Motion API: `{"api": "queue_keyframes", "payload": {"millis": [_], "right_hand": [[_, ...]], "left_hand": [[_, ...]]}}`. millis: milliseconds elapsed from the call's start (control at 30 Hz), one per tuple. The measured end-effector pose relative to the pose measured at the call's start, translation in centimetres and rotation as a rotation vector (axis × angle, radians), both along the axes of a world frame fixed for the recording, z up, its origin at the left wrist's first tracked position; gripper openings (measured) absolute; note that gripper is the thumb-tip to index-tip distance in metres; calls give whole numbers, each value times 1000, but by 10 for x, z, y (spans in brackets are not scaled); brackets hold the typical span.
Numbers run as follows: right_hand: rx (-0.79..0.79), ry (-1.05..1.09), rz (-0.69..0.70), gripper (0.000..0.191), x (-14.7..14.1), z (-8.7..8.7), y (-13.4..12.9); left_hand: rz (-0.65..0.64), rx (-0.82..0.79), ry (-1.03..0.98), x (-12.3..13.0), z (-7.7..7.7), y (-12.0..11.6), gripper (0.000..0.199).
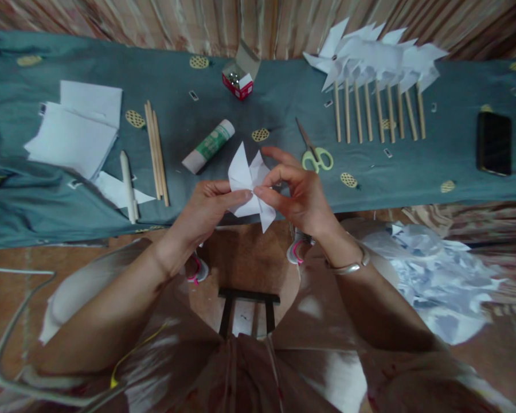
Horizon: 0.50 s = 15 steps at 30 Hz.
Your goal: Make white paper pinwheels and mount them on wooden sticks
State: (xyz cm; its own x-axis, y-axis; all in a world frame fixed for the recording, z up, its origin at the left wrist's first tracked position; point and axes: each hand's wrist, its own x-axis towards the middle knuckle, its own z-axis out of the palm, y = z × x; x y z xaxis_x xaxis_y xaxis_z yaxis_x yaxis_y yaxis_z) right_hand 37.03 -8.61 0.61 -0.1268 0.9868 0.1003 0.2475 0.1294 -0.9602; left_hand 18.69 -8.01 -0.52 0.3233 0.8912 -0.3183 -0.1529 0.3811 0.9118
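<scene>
1. Head view, item in hand: a folded paper pinwheel (241,172) is held above the near edge of the cloth-covered tabletop (279,86), between both hands.
2. Left hand (204,209): fingers clamped on the paper, thumb laid on top near the centre.
3. Right hand (303,195): thumb and forefinger are together on the paper at the centre; another finger stands apart from it. Whether a fastener sits between the fingertips cannot be told.
4. Handling, as judged: the left thumb should press the folded tips flat at the middle while the right fingertips work there. Light pressure suits the thin paper; the vanes should keep their curve, uncreased. Tips off-centre would leave the shape lopsided.
5. Nearest obstructions: a glue stick (209,144) lies just beyond the left hand; green-handled scissors (313,151) lie beside the right hand, blades pointing away from the person. A sideways sweep could knock either.
6. Farther back: an open red box (239,90) contains small shiny pieces.
7. Left side: loose wooden sticks (153,155), a white pen-like tool (126,183) and paper sheets (77,140).
8. Right side: a row of pinwheels on sticks (380,60), overlapping, and a dark phone (494,142).
</scene>
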Motion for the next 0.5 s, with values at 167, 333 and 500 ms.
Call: {"api": "queue_keyframes", "payload": {"millis": [167,333,500], "right_hand": [[15,0,-12,17,-1,-2,1],[24,1,-24,16,-2,-4,1],[21,-6,-23,15,-2,-3,1]], "left_hand": [[0,-12,5,0,1,-1,15],[12,-12,3,1,0,-2,16],[31,-70,-23,1,-1,-2,13]]}}
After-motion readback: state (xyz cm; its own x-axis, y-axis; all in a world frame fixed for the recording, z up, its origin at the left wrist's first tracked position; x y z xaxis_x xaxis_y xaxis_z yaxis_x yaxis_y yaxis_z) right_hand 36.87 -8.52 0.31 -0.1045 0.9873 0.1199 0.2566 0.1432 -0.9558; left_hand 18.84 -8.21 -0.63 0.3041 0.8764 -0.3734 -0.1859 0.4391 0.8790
